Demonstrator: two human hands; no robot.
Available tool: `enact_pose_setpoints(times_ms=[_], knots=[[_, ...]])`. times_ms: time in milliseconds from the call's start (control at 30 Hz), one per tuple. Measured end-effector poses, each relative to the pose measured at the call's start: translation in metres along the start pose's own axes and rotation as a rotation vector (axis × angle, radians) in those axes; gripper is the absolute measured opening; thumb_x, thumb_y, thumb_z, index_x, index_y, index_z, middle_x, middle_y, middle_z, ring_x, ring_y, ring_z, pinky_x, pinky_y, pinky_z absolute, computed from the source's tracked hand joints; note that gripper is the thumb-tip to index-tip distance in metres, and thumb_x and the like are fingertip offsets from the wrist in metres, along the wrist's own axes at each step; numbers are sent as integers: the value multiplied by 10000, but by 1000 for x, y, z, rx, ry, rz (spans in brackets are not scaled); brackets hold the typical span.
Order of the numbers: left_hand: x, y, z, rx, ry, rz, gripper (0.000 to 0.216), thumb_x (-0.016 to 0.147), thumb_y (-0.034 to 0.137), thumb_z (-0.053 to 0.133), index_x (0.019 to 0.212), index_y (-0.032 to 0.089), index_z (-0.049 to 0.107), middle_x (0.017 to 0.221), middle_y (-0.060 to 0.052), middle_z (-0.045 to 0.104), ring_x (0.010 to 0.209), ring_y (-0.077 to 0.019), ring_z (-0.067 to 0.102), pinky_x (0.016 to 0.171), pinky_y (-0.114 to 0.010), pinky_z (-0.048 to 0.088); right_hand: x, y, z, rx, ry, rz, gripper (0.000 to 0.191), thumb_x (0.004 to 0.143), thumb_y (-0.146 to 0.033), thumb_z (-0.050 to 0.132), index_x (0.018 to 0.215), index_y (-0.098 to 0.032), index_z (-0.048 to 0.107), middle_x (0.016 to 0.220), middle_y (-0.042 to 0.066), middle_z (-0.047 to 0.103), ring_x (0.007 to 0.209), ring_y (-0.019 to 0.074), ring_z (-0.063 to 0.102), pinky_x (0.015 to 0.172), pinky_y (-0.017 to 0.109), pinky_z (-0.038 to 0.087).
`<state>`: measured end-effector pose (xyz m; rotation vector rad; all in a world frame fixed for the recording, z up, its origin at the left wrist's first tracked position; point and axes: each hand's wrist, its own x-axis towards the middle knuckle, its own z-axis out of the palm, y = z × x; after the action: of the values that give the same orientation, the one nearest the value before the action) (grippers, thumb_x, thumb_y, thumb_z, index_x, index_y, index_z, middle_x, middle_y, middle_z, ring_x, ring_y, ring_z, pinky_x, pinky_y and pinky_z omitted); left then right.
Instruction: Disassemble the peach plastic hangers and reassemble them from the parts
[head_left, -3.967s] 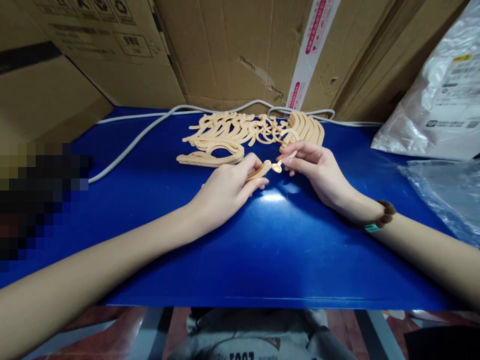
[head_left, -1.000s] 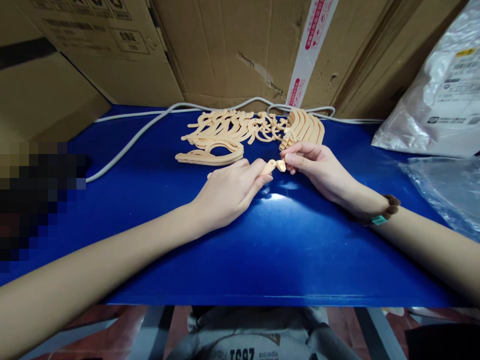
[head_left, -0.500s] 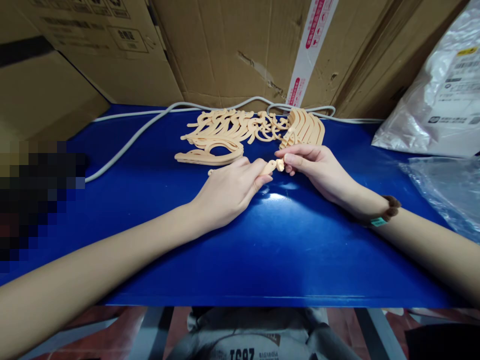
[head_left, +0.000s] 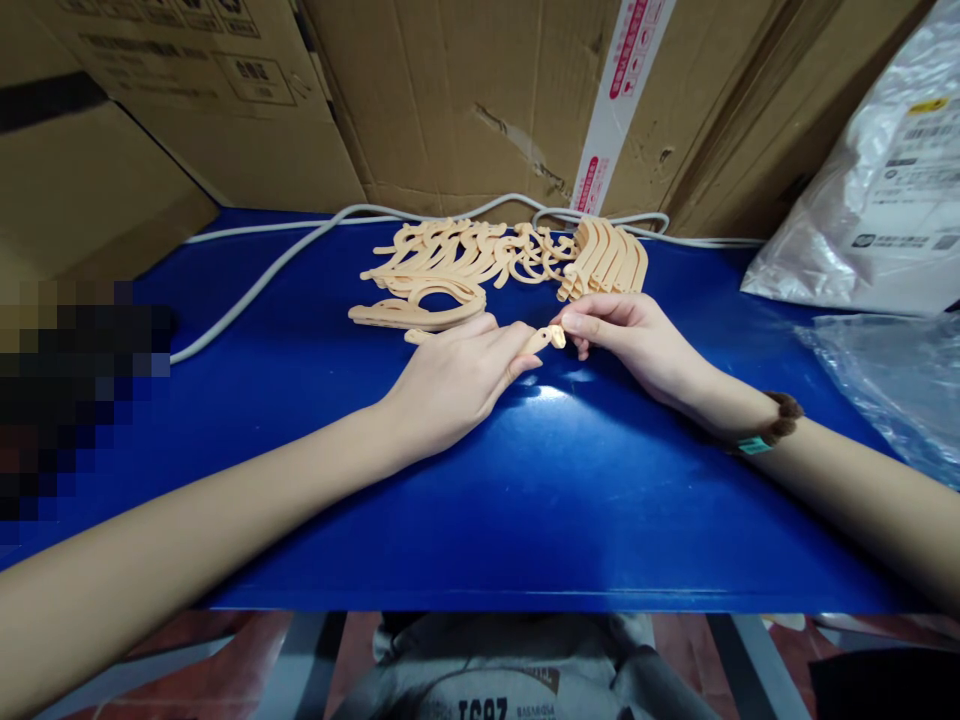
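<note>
My left hand [head_left: 461,375] is closed palm-down around a beige plastic hanger arm [head_left: 537,342]; one end shows past the fingertips, the other pokes out at the left. At its right end, thumb and fingers of my right hand [head_left: 622,330] pinch a small beige plastic piece [head_left: 557,337], mostly hidden by the fingers. The two parts meet or nearly touch; I cannot tell if they are joined. Just behind my left hand lie folded beige hangers [head_left: 412,312]. Further back are a row of beige hanger arms [head_left: 442,250], loose hooks [head_left: 531,255] and a stack of curved arms [head_left: 611,260].
The blue tabletop [head_left: 585,500] carries a grey cable [head_left: 277,265] along its back and left. Cardboard boxes [head_left: 450,100] stand behind. At the right are a white plastic parcel bag [head_left: 870,220] and a clear plastic bag [head_left: 900,370]. A pixelated dark patch covers the left edge.
The hanger arm has turned slightly in my left hand, and more of its left end shows. The small piece in my right hand has tilted and shifted slightly down and left.
</note>
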<state>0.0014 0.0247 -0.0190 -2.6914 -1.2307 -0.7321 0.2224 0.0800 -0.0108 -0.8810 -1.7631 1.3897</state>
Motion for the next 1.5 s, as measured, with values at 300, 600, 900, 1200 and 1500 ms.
enact_pose_setpoints(times_ms=[300, 600, 900, 1200, 1500], knots=[[0, -1, 1, 187, 121, 129, 359, 1069, 288, 364, 908, 127, 641, 768, -47, 647, 732, -215, 571, 672, -314, 399, 0, -1, 1, -45, 10, 11, 248, 802, -443, 792, 823, -195, 777, 730, -8, 671, 616, 93, 517, 608, 234, 443], [0, 4, -2, 251, 100, 155, 375, 1062, 284, 384, 849, 128, 651, 675, -38, 604, 641, -210, 549, 589, -321, 372, 2, -7, 4, -123, -12, 19, 335, 763, -503, 797, 802, -174, 745, 758, 11, 683, 610, 102, 520, 596, 253, 448], [0, 1, 2, 270, 53, 135, 391, 1067, 315, 358, 861, 147, 645, 680, -42, 617, 658, -225, 572, 611, -335, 379, 1, -7, 4, -195, -36, -28, 313, 815, -469, 733, 814, -160, 687, 764, 10, 654, 615, 103, 516, 582, 252, 441], [1, 0, 4, 288, 19, 116, 389, 1060, 314, 371, 838, 148, 643, 693, -58, 627, 692, -245, 574, 645, -358, 385, 2, 1, 3, -329, -56, -108, 208, 896, -351, 626, 836, -152, 633, 759, 14, 634, 639, 117, 523, 608, 273, 404], [1, 1, 4, 296, -11, 124, 365, 1061, 325, 376, 876, 147, 636, 735, -53, 643, 725, -249, 573, 664, -360, 388, 2, -1, 2, -340, -108, -103, 176, 905, -315, 593, 814, -164, 588, 746, -3, 591, 660, 119, 488, 619, 270, 366]])
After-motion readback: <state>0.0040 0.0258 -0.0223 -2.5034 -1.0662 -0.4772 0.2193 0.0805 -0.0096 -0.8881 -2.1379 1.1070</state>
